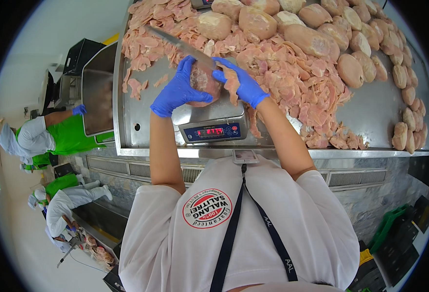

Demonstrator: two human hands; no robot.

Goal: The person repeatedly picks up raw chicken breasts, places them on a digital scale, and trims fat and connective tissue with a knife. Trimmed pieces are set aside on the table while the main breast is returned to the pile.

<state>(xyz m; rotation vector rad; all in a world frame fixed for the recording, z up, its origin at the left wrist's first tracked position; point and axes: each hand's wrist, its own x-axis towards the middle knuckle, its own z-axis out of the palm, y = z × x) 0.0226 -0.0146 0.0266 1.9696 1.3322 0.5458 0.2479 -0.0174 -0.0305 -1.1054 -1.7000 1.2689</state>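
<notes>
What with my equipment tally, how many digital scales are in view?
2: the near scale, below the meat held in the left hand, and the far scale, partly cut off at the picture's top edge. Others may be hidden.

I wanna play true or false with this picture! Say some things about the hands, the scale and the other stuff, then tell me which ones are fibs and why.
1. The right hand holds a knife. True.
2. The left hand holds a cup. False: it grips a meat chunk.
3. The scale stands on the table. True.
4. The scale's display glows green. False: the display glows red.
5. A heap of thin slices lies to the right of the scale. True.
6. The co-workers' aprons are red. False: the aprons are green.
</notes>
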